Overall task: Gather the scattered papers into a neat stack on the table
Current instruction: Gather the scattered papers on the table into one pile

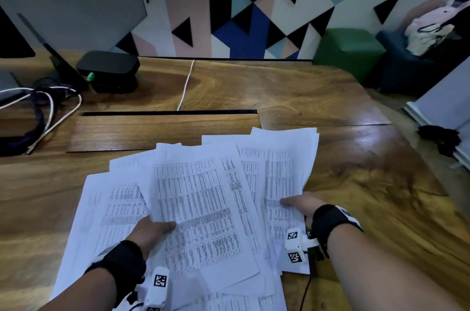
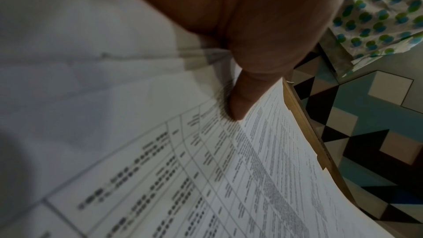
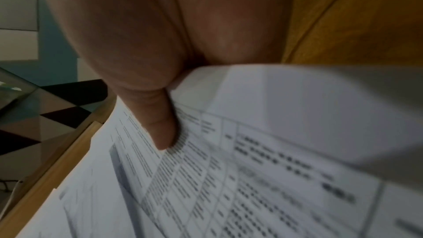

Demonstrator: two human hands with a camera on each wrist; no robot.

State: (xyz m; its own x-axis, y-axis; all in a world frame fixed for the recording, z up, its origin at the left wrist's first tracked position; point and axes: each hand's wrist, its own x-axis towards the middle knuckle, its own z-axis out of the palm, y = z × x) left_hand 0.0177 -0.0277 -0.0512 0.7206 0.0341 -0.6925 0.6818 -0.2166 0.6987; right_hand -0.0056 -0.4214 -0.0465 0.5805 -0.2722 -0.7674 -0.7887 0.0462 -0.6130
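Two thumbs lie on top of white printed paper sheets (image 1: 203, 204), fanned at table (image 1: 343, 112) centre; fingers beneath are hidden, apparently pinching. Left hand (image 1: 150, 230) grips at 7 o'clock, right hand (image 1: 302, 205) at 4 o'clock. Recommended: draw both edges inward evenly, then square them.

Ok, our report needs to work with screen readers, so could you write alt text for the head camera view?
Two hands grip a fanned pile of printed papers on a wooden table, the left hand and right hand each with a thumb on top. A black box and cables sit at the far left.
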